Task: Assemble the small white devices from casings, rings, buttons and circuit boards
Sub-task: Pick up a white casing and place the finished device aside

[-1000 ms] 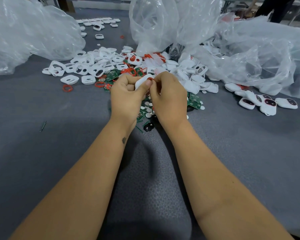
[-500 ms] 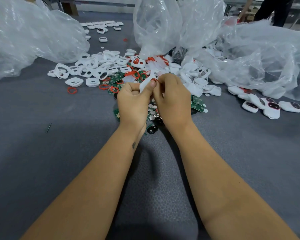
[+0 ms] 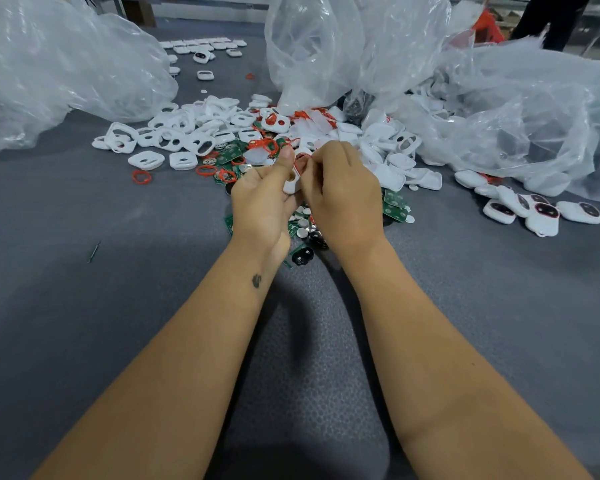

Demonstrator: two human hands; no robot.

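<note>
Even, fairly bright light is falling from above, and the forearms are casting a soft, dark shadow on the grey textured foam surface (image 3: 84, 306) between them. The clear crumpled plastic bags (image 3: 66, 64) are catching white glare (mostly along their folds). Wide-angle distortion is bending the edges, and the far background is looking slightly soft.

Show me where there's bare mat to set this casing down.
Bare mat lies left of the forearms, below the lone red ring; more bare mat right, below the finished devices. Crowded: the parts pile beyond both hands.
</note>
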